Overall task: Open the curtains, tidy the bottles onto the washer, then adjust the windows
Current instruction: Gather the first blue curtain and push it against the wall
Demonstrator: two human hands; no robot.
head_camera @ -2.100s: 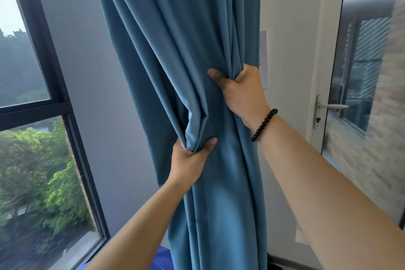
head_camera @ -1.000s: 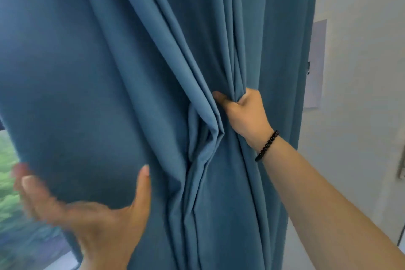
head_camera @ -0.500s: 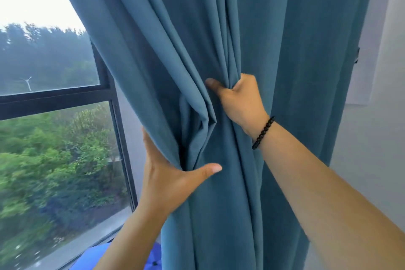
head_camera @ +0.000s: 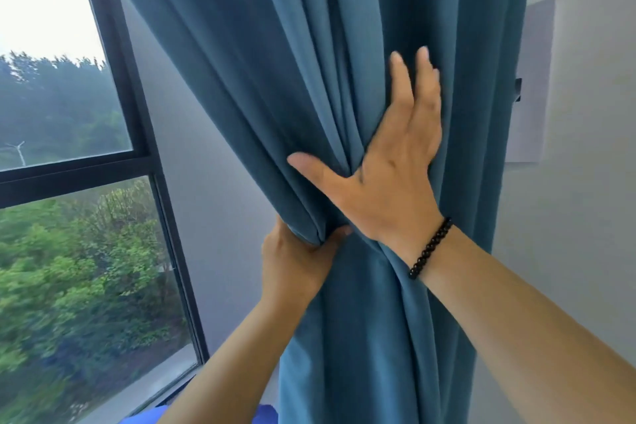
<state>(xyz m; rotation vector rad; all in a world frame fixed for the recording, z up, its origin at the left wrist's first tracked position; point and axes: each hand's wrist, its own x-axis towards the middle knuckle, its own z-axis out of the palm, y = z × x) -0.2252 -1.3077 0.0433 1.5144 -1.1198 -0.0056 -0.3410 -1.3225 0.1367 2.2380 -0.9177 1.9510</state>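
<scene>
A blue curtain [head_camera: 309, 62] hangs bunched in thick folds against the grey wall, right of the window [head_camera: 69, 217]. My left hand [head_camera: 296, 265] grips the gathered edge of the curtain from below, fingers wrapped around the folds. My right hand [head_camera: 389, 172], with a black bead bracelet on the wrist, lies flat on the curtain just above, fingers spread and pointing up, thumb out to the left. No bottles or washer are in view.
The window has a dark frame [head_camera: 137, 134] with trees outside. A pale sheet [head_camera: 530, 86] is fixed to the wall right of the curtain. Something blue [head_camera: 265, 415] shows at the bottom edge below my arms.
My right hand has let go of its pinch on the folds and now lies spread flat on the fabric. My left hand has closed around the gathered edge and pushed it right, uncovering more wall.
</scene>
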